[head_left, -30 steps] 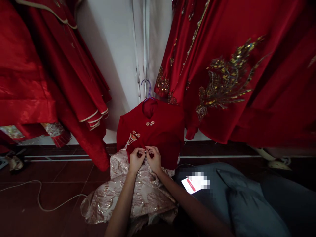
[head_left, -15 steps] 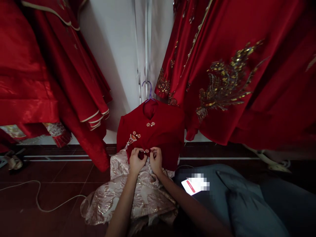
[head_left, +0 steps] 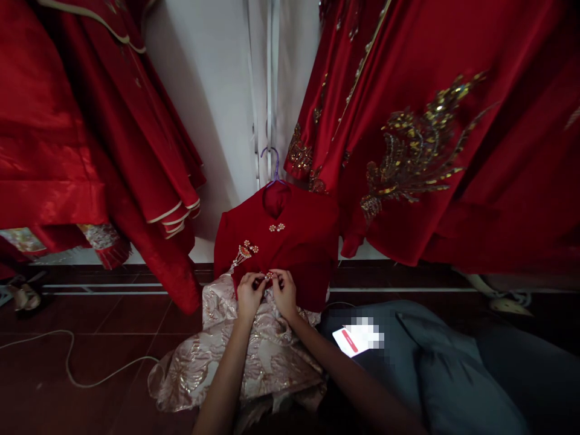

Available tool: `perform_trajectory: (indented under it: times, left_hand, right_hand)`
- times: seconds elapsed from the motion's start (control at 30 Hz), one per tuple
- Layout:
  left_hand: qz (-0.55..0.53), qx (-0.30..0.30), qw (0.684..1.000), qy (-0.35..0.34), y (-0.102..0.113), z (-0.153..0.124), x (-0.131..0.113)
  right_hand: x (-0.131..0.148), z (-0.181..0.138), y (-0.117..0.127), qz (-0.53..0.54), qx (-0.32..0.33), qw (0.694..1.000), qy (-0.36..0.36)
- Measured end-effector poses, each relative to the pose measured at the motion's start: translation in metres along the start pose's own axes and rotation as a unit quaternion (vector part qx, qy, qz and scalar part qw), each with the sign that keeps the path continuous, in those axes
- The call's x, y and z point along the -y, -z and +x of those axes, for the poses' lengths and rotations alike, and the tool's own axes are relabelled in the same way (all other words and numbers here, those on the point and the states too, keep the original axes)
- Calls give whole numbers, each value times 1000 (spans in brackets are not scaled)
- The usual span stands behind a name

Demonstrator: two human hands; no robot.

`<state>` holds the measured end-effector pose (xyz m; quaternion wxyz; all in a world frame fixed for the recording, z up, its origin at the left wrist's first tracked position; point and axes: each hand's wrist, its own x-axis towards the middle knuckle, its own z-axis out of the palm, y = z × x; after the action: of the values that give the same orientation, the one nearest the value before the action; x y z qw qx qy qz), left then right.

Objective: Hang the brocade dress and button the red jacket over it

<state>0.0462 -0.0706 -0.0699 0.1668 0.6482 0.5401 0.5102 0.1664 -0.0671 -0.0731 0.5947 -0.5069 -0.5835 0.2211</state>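
A dark red top (head_left: 301,241) hangs low on a purple hanger (head_left: 276,171). Flower-shaped fasteners (head_left: 277,228) sit below its collar, and a fan-shaped brooch with tassels (head_left: 243,254) is on its left side. My left hand (head_left: 251,297) is closed, pinching the top's fabric at the front, close to a flower-shaped button (head_left: 270,275). The fingertips of my right hand (head_left: 284,294) close on that button. Exactly how the fingertips grip is partly hidden. Shiny pale gold brocade cloth (head_left: 190,374) lies under both forearms.
Red garments (head_left: 149,157) hang at left, and a red gown with gold sequins (head_left: 417,145) hangs at right. A lit phone (head_left: 347,342), partly pixelated, lies at right by blue-grey cloth (head_left: 444,362). A pale cable (head_left: 99,382) crosses the tiled floor (head_left: 54,368).
My right hand has moved slightly left, its fingertips now at the flower-shaped button. Both hands are closer together. The top hangs as before.
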Motion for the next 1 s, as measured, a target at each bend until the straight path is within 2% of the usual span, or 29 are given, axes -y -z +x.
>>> perform_trajectory:
  times: [0.43, 0.83, 1.0]
  left_hand:
    - [-65, 37, 996, 45, 1, 1, -3]
    - [-55, 21, 997, 52, 1, 0, -2]
    - [-122, 28, 989, 79, 2, 0, -7]
  right_hand:
    - [-5, 0, 0, -12, -2, 1000, 0]
    - [-4, -1, -1, -19, 9, 1000, 7]
    - [-3, -1, -1, -14, 8, 1000, 6]
